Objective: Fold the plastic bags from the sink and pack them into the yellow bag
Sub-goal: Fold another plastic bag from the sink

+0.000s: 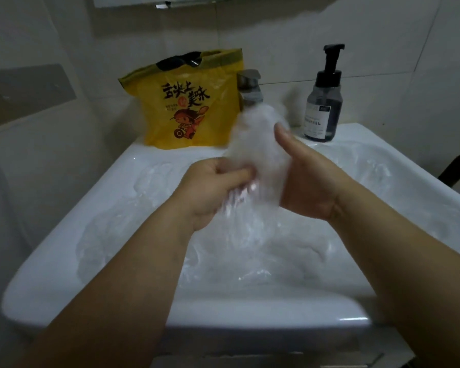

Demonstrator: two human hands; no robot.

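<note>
Progress: early going, I'd say. Clear plastic bags lie heaped in the sink, and the yellow bag stands at the back rim with something dark at its mouth.
Left hand: fingers curled, grip closed on the lower end of a translucent bag.
Right hand: open palm pressed flat to the bag's side, thumb up, no clamp.
Bag and grip: it stands upright between both hands, above the pile.
Left to do: fold this bag, pack it, then the rest.
</note>
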